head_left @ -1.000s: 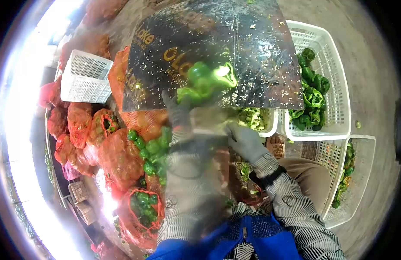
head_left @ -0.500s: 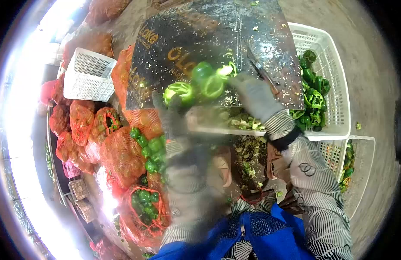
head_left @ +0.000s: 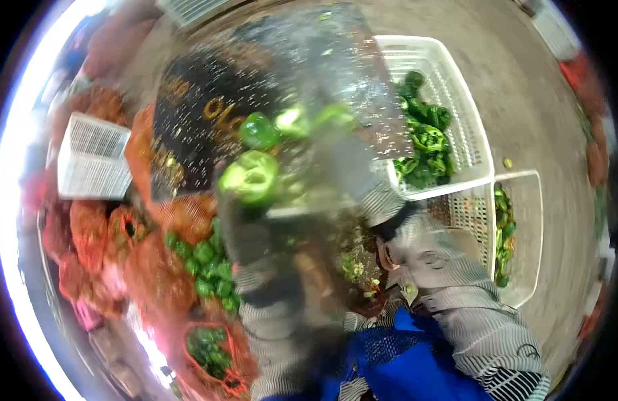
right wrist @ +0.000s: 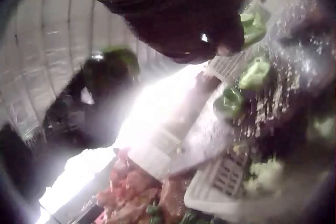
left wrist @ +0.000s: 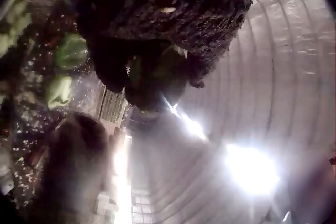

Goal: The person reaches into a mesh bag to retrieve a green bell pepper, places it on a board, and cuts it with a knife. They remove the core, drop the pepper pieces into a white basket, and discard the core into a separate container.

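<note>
My left hand (head_left: pixel 237 217), in a dark grey glove, holds a green bell pepper (head_left: pixel 252 177) cut open, its pale inside facing up, at the near edge of the board. In the left wrist view its fingers wrap the pepper (left wrist: pixel 160 74), which is in shadow. My right hand (head_left: pixel 346 160), gloved and blurred by motion, reaches over the board with a green pepper piece (head_left: pixel 336 119) at its fingertips. The right wrist view shows this piece (right wrist: pixel 253 28) partly behind the fingers. Between the hands, a glossy green pepper (head_left: pixel 259 130) and a pale cut pepper (head_left: pixel 292 120) lie on the board.
The dark board (head_left: pixel 195 113) is strewn with seeds. A white crate (head_left: pixel 466 134) of green peppers stands to its right, another crate (head_left: pixel 523 267) nearer me. Red net bags (head_left: pixel 159 274), loose peppers (head_left: pixel 205 267) and a white basket (head_left: pixel 92 157) are at left.
The head view has swung, shifting the board left. My right hand has come up onto the board and now has a pepper piece at its fingertips. My left hand's cut pepper has turned upward.
</note>
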A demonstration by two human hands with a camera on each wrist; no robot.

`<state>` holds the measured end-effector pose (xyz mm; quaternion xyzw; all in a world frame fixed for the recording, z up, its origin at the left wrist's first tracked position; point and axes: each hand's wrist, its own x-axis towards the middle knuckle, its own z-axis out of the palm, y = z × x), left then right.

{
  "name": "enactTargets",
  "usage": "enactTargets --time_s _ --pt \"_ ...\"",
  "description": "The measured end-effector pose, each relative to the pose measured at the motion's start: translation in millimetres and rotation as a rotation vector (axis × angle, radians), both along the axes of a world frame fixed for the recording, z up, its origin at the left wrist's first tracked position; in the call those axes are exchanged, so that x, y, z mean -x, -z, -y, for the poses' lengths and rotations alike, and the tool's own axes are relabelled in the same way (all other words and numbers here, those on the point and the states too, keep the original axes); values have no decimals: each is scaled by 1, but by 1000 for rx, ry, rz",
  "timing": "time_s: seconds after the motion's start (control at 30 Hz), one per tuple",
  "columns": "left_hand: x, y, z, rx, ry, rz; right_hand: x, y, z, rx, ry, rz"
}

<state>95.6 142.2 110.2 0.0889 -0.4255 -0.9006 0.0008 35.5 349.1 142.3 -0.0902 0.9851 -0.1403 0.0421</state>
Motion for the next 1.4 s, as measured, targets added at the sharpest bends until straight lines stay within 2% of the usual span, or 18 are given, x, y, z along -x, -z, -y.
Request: enactTargets --time_s 0.03,0.07,0.17,0.23,0.3,0.33,0.4,0.53,0.67,0.73,0.77,0.8,0.87,1.07,1.13,1.17,1.27,1.4 --pt "4 -17 -14 104 13 -118 18 46 -23 -74 73 -717" --pt "1 -29 -18 128 65 -105 10 -38 -43 -189 96 -148" --pt "15 -8 -16 673 62 -299 15 -50 -79 -195 187 -353" --pt "15 -9 -29 675 69 -261 -7 -57 -75 567 -25 -327" --pt "12 -22 -47 -56 157 -126 -29 -56 -49 850 -348 -151" --pt "23 20 -39 467 123 -338 -34 -43 -32 705 -449 -321" --pt "15 -22 -54 23 216 -185 -41 -29 -12 771 -417 -103" --pt "14 -13 -56 -58 126 69 -48 3 12 883 -275 161" --pt "21 -3 -58 148 -95 -147 -45 -5 14 1116 -69 313" --pt "17 -22 -63 757 -236 -308 -38 -14 10 1607 162 646" --pt "21 -13 -50 1495 -353 -597 -34 -21 7 1617 232 683" --pt "21 -9 -52 1489 -344 -605 -31 -19 4 1619 242 674" --pt "15 -3 -57 1004 -81 -638 -24 -13 -2 1362 99 606" --pt "26 6 -65 971 -264 -528 -26 18 8 1423 84 554" --pt "26 3 -64 124 -39 -215 -27 20 1 1273 -35 496" --pt "23 0 -63 124 -44 -211 -29 19 0 1272 -37 503" --pt "19 -18 -60 562 186 -185 -27 14 -3 1546 -74 713" --pt "15 8 -55 955 -59 -406 -25 31 3 1170 -173 450"
